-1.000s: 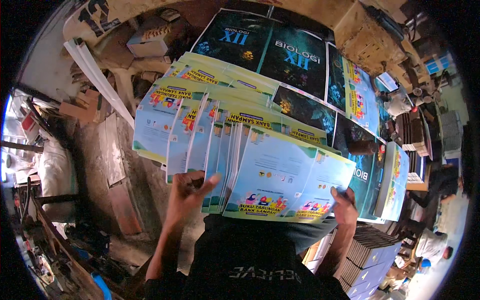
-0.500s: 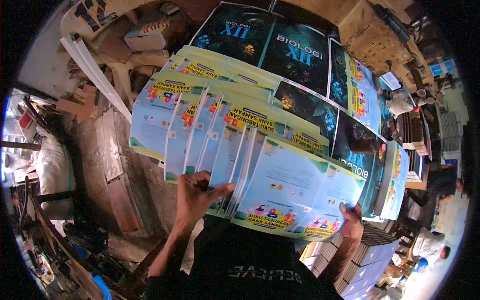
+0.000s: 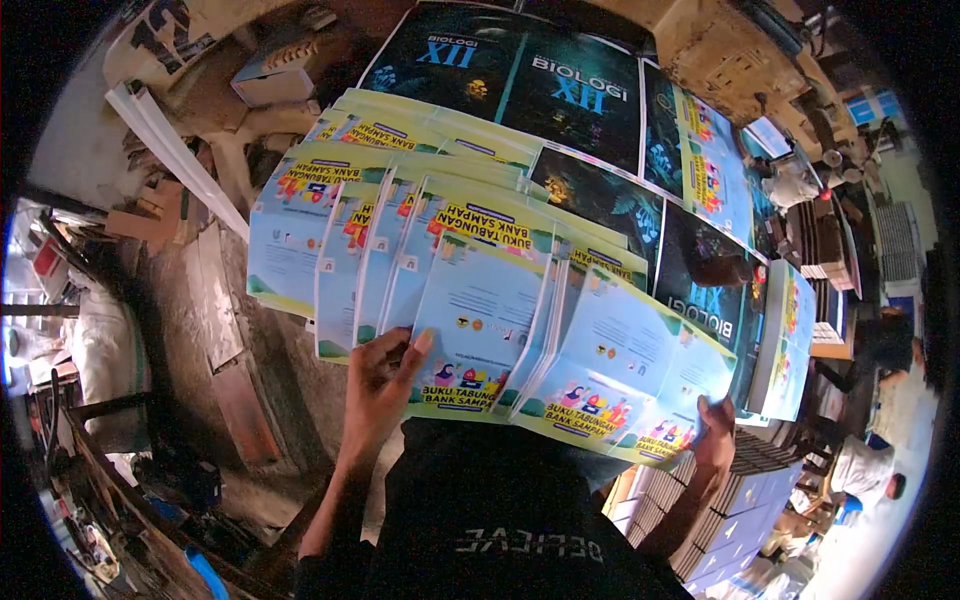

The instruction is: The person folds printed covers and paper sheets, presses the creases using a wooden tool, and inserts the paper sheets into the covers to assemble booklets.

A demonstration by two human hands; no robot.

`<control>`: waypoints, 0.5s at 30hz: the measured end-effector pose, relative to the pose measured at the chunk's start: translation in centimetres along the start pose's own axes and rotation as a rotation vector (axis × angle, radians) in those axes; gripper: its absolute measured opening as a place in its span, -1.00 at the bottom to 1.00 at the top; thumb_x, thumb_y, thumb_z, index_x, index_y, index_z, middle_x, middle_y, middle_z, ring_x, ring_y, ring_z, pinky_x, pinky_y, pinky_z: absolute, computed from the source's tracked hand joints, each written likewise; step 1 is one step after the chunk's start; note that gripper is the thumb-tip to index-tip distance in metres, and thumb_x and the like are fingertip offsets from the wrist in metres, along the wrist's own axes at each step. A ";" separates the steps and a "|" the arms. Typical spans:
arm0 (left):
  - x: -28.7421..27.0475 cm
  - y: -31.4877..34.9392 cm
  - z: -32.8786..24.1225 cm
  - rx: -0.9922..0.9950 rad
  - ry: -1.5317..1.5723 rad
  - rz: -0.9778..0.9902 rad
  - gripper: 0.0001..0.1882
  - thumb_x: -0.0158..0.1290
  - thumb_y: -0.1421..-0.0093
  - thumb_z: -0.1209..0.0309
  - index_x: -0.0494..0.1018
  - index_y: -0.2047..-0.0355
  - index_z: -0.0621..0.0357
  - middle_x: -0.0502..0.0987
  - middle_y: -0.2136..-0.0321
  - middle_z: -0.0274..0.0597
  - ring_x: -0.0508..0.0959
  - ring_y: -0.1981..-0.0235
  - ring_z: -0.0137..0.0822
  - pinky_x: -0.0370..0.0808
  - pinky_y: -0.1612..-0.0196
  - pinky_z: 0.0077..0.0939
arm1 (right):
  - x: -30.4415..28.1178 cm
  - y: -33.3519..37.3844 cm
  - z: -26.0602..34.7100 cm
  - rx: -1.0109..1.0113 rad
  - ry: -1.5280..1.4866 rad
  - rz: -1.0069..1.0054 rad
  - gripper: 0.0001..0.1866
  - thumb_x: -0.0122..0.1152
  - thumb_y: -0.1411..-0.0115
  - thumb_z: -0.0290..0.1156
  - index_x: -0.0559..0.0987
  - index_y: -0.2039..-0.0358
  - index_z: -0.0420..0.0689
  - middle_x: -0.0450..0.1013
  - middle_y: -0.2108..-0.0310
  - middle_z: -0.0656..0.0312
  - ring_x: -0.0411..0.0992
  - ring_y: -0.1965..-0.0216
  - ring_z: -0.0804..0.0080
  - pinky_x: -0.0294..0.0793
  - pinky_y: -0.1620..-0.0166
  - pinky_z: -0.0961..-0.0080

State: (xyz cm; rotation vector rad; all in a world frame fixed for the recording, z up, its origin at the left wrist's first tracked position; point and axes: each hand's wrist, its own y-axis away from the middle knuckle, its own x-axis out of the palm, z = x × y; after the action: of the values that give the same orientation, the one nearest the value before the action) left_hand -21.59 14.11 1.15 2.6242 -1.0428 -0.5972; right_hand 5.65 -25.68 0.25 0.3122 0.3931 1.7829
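Fanned out before me is a bundle of printed cover sheets, light blue with yellow-green borders and colourful cartoon figures. My left hand pinches the left edge of one sheet, thumb on its face and fingers mostly behind. At the opposite end my right hand is closed on the bundle's right edge, thumb in front. Several sheet edges bunch together between the two hands. Beyond them, overlapping stacks of the same covers spread to the left, partly hidden by the sheets in front.
Dark printed cover sheets lie across the table beneath the stacks. A thick pile of blue covers stands at the right, above stacked book blocks. White strips lean at the left. A person sits at far right.
The sheets have fanned wider, and a left-hand cover now shows much more of its face. The front bundle has shifted right. Both hands keep hold.
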 end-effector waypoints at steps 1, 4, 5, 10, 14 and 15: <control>0.5 0.2 1.3 0.027 0.101 -0.057 -0.66 0.16 -0.30 0.30 0.47 0.12 0.40 0.56 0.31 -0.21 0.49 0.31 -0.53 0.41 0.24 -0.64 | 0.7 -0.1 0.2 -0.059 0.050 0.022 -0.37 0.43 -0.01 -0.47 0.45 -0.13 -0.19 0.51 0.02 0.16 0.44 -0.02 0.24 0.36 -0.14 0.27; 1.3 1.4 1.2 0.135 0.237 -0.088 -0.47 0.13 -0.32 0.27 0.30 -0.12 0.43 0.50 0.04 -0.04 0.48 0.05 -0.37 0.39 -0.03 -0.54 | 4.4 0.7 1.6 -0.067 0.074 0.062 -0.37 0.44 -0.01 -0.46 0.46 -0.14 -0.17 0.50 0.00 0.20 0.44 -0.02 0.29 0.30 -0.17 0.32; 1.7 1.4 0.8 0.177 0.253 -0.070 -0.43 0.12 -0.33 0.27 0.25 -0.17 0.44 0.46 -0.02 -0.01 0.46 -0.02 -0.34 0.36 -0.10 -0.50 | 5.8 1.3 2.0 -0.055 0.129 0.063 -0.34 0.44 -0.01 -0.45 0.45 -0.16 -0.16 0.50 0.01 0.20 0.44 -0.01 0.31 0.31 -0.16 0.33; 2.9 0.9 -1.5 0.118 0.261 0.083 -0.41 0.09 -0.35 0.30 0.17 -0.20 0.50 0.41 -0.09 0.05 0.43 -0.09 -0.27 0.37 -0.15 -0.39 | 9.3 1.0 1.0 -0.099 0.289 0.291 -0.33 0.46 -0.07 -0.41 0.38 -0.18 -0.15 0.49 0.03 0.24 0.44 0.05 0.41 0.36 -0.09 0.43; 2.4 0.2 -1.8 0.275 0.147 0.213 -0.41 0.11 -0.32 0.40 0.13 -0.22 0.45 0.38 -0.10 0.06 0.52 0.05 -0.32 0.52 0.08 -0.44 | 9.6 1.2 2.1 -0.179 0.377 0.337 -0.36 0.40 -0.13 -0.39 0.37 -0.20 -0.16 0.47 0.01 0.25 0.42 0.04 0.43 0.37 -0.08 0.45; 2.8 0.2 -1.5 0.354 0.102 0.206 -0.40 0.12 -0.31 0.43 0.12 -0.23 0.43 0.39 -0.09 0.05 0.54 0.09 -0.34 0.55 0.15 -0.46 | 9.6 2.1 1.1 -0.188 0.263 0.046 -0.41 0.37 -0.16 -0.36 0.41 -0.19 -0.18 0.46 -0.01 0.22 0.40 0.00 0.44 0.35 -0.09 0.44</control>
State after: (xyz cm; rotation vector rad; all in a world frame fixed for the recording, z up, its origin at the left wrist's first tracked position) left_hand -19.17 12.17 1.73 2.7490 -1.4789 -0.2480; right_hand 1.90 -16.70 2.18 -0.0469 0.4019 1.8960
